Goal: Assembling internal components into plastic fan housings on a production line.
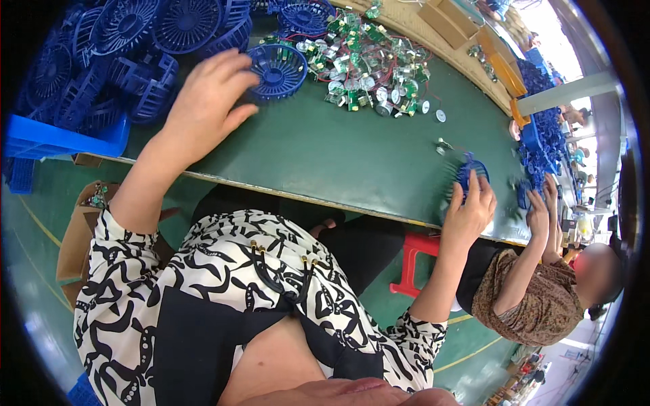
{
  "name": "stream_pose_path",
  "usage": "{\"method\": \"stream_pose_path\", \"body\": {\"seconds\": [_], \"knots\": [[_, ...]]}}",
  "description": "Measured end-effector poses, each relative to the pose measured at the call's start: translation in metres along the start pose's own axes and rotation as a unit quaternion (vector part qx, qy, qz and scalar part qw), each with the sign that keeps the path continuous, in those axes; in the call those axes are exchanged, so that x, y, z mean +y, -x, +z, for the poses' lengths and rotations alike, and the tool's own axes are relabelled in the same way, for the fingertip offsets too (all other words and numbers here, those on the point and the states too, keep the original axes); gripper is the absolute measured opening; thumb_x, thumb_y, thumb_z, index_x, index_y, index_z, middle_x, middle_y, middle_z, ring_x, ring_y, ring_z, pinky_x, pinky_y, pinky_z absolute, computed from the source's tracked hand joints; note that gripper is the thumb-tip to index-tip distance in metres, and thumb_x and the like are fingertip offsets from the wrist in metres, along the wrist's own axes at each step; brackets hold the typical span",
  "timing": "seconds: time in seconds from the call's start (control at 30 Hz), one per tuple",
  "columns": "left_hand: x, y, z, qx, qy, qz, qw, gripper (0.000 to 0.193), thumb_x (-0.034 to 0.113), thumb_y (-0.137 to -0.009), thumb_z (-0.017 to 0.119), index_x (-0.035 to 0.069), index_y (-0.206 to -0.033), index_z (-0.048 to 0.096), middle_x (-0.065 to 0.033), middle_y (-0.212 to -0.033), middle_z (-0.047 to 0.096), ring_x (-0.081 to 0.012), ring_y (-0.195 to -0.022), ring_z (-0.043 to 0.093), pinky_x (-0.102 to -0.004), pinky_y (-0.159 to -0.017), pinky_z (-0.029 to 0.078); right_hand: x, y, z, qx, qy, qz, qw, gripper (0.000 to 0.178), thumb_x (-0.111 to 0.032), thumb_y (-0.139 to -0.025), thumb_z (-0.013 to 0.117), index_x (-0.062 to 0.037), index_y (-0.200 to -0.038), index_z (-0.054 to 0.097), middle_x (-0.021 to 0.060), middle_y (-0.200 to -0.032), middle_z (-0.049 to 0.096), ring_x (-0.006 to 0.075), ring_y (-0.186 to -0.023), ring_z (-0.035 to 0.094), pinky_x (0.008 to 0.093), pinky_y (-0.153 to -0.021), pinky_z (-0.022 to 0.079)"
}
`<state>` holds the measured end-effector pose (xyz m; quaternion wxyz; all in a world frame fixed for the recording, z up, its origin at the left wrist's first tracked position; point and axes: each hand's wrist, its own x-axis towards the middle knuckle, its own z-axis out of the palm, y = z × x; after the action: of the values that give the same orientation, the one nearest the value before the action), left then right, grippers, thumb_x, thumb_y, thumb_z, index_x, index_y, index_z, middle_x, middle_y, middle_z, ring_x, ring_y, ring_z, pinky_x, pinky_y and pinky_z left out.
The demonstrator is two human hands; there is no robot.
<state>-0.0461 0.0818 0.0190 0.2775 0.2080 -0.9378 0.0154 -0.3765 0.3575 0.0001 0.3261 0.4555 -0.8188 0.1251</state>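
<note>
My left hand [213, 91] is over the table at the left, its fingers apart with nothing held. Just beyond its fingertips lies a round blue plastic fan grille [281, 74]; whether they touch it I cannot tell. Farther right, my right hand [472, 210] has its thumb and fingers at the near edge of a blue plastic fan housing [477, 166], which is smeared by motion and partly covered by the fingers. A small electronic part [443, 145] with a wire lies beyond that housing.
Blue grilles [122, 27] are heaped in a blue crate [64, 139] at the left. Small circuit boards and motors [372, 68] lie piled at the table's far side. A co-worker's hands [538, 213] are at the right, near more blue parts [542, 139]. A red stool [410, 264] stands below.
</note>
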Motion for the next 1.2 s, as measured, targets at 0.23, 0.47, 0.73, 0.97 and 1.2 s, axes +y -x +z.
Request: {"method": "stream_pose_path", "body": {"seconds": [0.23, 0.47, 0.73, 0.97, 1.2], "knots": [[0.027, 0.0, -0.011, 0.069, 0.05, 0.022, 0.996, 0.023, 0.01, -0.072, 0.075, 0.009, -0.09, 0.062, -0.0078, -0.115, 0.063, -0.034, -0.119, 0.054, -0.0532, -0.104, 0.038, -0.041, -0.074, 0.029, -0.024, -0.235, 0.001, 0.972, 0.026, -0.007, -0.087, 0.064, -0.0051, -0.113, 0.067, 0.0124, -0.112, 0.065, 0.0307, -0.105, 0.06, 0.04, -0.092, 0.047], [0.078, 0.008, 0.027, 0.016, 0.174, 0.136, 0.975, 0.018, 0.01, -0.075, 0.07, 0.008, -0.09, 0.06, -0.0092, -0.106, 0.06, -0.0275, -0.097, 0.059, -0.042, -0.085, 0.047, -0.066, -0.132, 0.074, -0.113, -0.239, 0.016, 0.964, 0.025, -0.027, -0.087, 0.067, -0.0034, -0.097, 0.067, 0.0134, -0.096, 0.066, 0.0311, -0.096, 0.062, 0.0411, -0.083, 0.048], [0.077, 0.011, 0.028, -0.03, 0.279, 0.13, 0.951, 0.02, 0.007, -0.078, 0.068, 0.006, -0.097, 0.061, -0.0115, -0.113, 0.06, -0.0265, -0.088, 0.062, -0.0377, -0.077, 0.05, -0.052, -0.144, 0.096, -0.027, -0.485, 0.118, 0.866, 0.022, -0.019, -0.094, 0.064, -0.0018, -0.081, 0.067, -0.0018, -0.068, 0.055, 0.0054, -0.065, 0.045, 0.0248, -0.058, 0.039], [0.075, 0.013, 0.027, -0.032, 0.283, 0.118, 0.951, 0.02, 0.006, -0.077, 0.069, 0.006, -0.096, 0.063, -0.0111, -0.115, 0.06, -0.0272, -0.093, 0.062, -0.0381, -0.079, 0.05, -0.004, -0.144, 0.09, -0.006, -0.51, 0.217, 0.832, 0.021, -0.019, -0.094, 0.064, -0.004, -0.081, 0.069, -0.003, -0.066, 0.057, 0.006, -0.058, 0.047, 0.0226, -0.052, 0.037], [0.077, 0.011, 0.023, 0.001, 0.252, 0.093, 0.963, 0.017, 0.006, -0.073, 0.072, 0.008, -0.088, 0.065, -0.0099, -0.113, 0.06, -0.0301, -0.107, 0.058, -0.0429, -0.088, 0.048, 0.018, -0.139, 0.098, -0.001, -0.409, 0.207, 0.888, 0.022, -0.019, -0.091, 0.066, 0.0019, -0.085, 0.069, -0.0013, -0.062, 0.054, 0.0085, -0.058, 0.045, 0.0276, -0.055, 0.037]]}}
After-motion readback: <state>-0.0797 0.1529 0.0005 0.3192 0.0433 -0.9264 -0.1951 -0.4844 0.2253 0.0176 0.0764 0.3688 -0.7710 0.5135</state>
